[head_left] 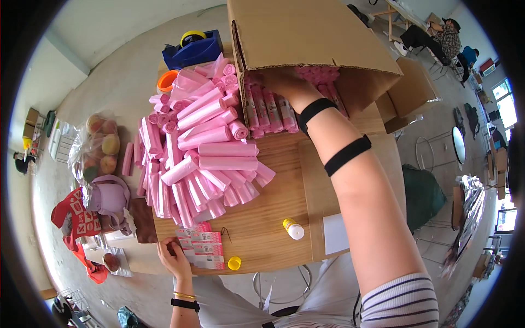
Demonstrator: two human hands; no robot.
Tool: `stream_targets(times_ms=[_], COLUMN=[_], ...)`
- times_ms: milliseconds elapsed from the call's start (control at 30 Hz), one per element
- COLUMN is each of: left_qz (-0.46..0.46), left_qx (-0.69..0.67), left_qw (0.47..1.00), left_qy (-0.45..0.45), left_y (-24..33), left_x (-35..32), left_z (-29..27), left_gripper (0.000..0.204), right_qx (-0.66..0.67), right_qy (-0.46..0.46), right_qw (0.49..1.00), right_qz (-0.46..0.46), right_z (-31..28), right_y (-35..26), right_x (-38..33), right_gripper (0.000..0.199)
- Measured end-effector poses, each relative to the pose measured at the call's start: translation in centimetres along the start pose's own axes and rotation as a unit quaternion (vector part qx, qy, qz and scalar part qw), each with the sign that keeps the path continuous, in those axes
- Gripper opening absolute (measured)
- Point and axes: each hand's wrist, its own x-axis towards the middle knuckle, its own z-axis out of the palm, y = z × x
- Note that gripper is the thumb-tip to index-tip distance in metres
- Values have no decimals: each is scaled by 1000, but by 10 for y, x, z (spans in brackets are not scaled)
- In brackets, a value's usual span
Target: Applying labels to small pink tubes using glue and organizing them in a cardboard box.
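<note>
My right arm reaches into a cardboard box [317,33] lying on its side. Inside, my right hand [281,82] is in shadow over a row of labelled pink rolls [270,112], its fingers hidden. At the table's front edge, my left hand [174,258] is closed, fingers curled against the left side of the pink-and-white printed labels [202,249]. What it pinches, if anything, is too small to make out. A large heap of pink plastic bag rolls [202,147] lies between the labels and the box.
A glue bottle [293,229] lies on the wooden table [268,202], with a yellow cap [234,263] near the labels. Behind the heap are a blue tape dispenser [194,52] and an orange ring [167,81]. Bagged fruit [101,142] and a lilac bag [109,199] sit leftward.
</note>
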Motion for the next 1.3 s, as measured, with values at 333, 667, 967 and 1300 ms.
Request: stream_targets(times_ms=[333, 667, 967, 1300], left_qz=[5, 11, -6, 25], left_qx=[-2, 8, -26, 14], left_qw=[1000, 1000, 1000, 1000], left_qy=[0, 13, 11, 11], left_y=[1, -2, -2, -5], left_x=[1, -3, -3, -2], left_z=[3, -2, -3, -3], left_gripper=[4, 5, 6, 5], right_qx=[-16, -43, 100, -89], right_qy=[20, -21, -54, -75], right_qw=[999, 982, 943, 964], right_qz=[21, 182, 312, 238], right_z=[7, -49, -85, -1], right_y=[-1, -5, 20, -64], right_x=[-1, -53, -169, -115], right_gripper=[43, 40, 31, 66])
